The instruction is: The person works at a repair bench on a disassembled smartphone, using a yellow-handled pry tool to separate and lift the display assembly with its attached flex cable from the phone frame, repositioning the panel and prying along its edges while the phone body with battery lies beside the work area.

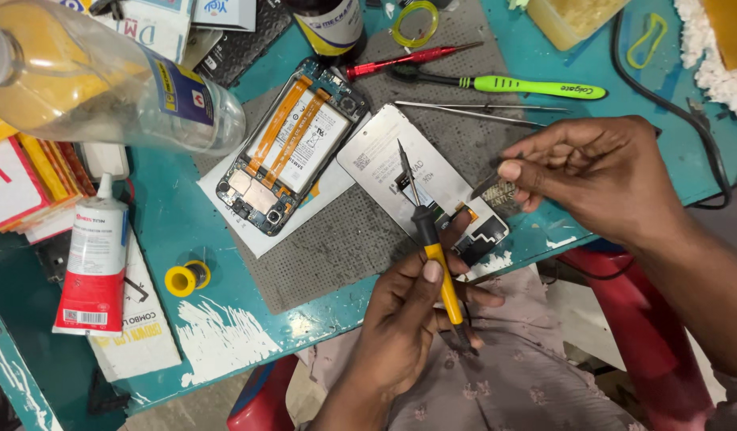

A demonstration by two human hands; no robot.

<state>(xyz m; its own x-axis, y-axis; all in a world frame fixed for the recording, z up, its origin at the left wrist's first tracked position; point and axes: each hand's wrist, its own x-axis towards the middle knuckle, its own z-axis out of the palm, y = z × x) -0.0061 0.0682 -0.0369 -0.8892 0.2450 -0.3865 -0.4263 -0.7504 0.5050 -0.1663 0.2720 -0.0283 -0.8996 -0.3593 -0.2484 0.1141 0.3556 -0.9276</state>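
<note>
Left hand (pixel 408 319): closed round a yellow-handled soldering iron (pixel 432 247), thumb on the yellow grip, metal tip pointing up and away over the white display panel (pixel 400 172)
Right hand (pixel 600 179): fingers pinched shut on a small dark component (pixel 490 187) (kind not discernible), held just above the lower right end of the display panel
Display panel: lying face down on the grey work mat (pixel 344 239), lower end near the worktop edge, black flex section at that end partly hidden behind the left fingers
Opened phone (pixel 292 144): back removed, orange ribbon cables and battery exposed, resting on a white sheet just left of the display panel
Beyond the panel: tweezers (pixel 480 112), green-handled screwdriver (pixel 528 84), red-handled screwdriver (pixel 408 57), all lying on the mat and apart from both hands
Teal worktop (pixel 185 223), left part: red-and-white glue tube (pixel 93 259), yellow solder spool (pixel 186 278), clear plastic bottle (pixel 105 80) lying on its side
</note>
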